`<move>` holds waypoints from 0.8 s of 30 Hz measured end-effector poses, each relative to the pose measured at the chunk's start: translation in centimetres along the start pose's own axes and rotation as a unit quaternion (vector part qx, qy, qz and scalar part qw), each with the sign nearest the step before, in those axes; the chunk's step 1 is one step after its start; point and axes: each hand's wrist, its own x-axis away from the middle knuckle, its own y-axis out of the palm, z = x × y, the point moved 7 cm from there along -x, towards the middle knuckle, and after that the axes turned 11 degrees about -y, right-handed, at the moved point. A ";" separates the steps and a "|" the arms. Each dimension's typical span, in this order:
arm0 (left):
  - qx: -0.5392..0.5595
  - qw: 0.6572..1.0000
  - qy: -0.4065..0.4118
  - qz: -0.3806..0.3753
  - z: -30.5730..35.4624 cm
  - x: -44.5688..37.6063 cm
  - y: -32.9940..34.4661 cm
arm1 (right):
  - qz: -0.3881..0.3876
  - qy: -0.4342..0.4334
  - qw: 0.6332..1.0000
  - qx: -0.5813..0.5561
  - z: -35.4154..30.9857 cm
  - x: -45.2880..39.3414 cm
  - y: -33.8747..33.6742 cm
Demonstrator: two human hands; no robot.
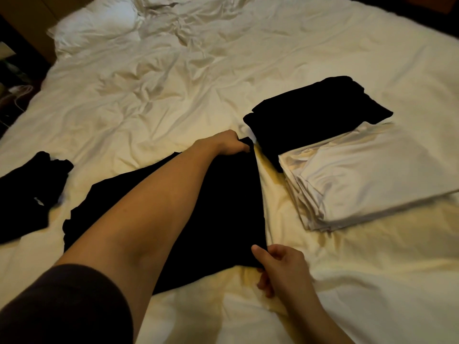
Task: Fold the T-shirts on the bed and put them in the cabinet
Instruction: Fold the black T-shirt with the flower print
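Two hands, left hand [229,145] and right hand [279,269], pinch one black T-shirt's [223,202] right edge, beside one folded black stack [315,115], one white folded stack [367,175] and seemingly one loose black garment [27,194].

We see the left hand [229,144] and right hand [280,266] pinching the black T-shirt [223,207] by two corners on the bed [173,83]. A folded black shirt [315,115] and a folded white stack [367,175] lie beside it.

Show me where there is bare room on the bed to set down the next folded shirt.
Free: the rumpled sheet between the pillow and the folded black shirt, and the near strip right of the right hand. Crowded: the folded white stack, the black shirt being folded, and the crumpled shirt.
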 end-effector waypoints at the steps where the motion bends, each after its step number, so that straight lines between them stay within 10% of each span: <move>1: 0.006 1.000 0.002 -0.003 0.0 -0.1 0.1 | -0.001 -0.004 1.000 0.001 -0.1 0.1 0.0; 18: 0.090 0.966 0.033 0.240 -1.5 2.6 0.6 | 0.150 -0.143 0.970 0.130 -2.5 1.0 -2.4; 24: 0.042 0.976 0.058 0.205 -4.1 8.8 5.3 | 0.159 -0.194 0.940 0.230 -3.1 1.7 -1.8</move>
